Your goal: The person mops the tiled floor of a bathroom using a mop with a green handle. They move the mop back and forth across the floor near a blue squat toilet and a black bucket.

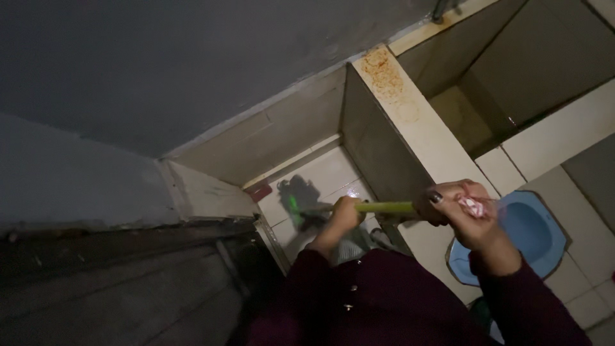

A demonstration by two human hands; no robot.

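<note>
Left hand: the left hand (343,214) is clenched around the long yellow-green plastic handle (384,207), low on the shaft, toward the floor end.
Right hand: the right hand (458,214), with dark-painted nails, is closed around the upper end of the same handle; a small pink-and-white patterned bit (473,206) shows between its fingers, and what it is cannot be told.
Handle: it runs nearly level across the view from the right hand through the left hand, and its far end reaches the dark green-tinted head (296,206) resting on the white tiled floor (327,176), close to the corner where the floor meets the wall.
Sleeves: both arms wear dark maroon sleeves (384,301) with small buttons.
Low wall: a cream tiled partition (410,122) with an orange stain on top stands just behind the handle.
Toilet: a blue squat pan (535,230) sits in the floor tiles to the right, partly behind the right hand.
Upper wall: a grey plastered wall (160,57) fills the top left.
</note>
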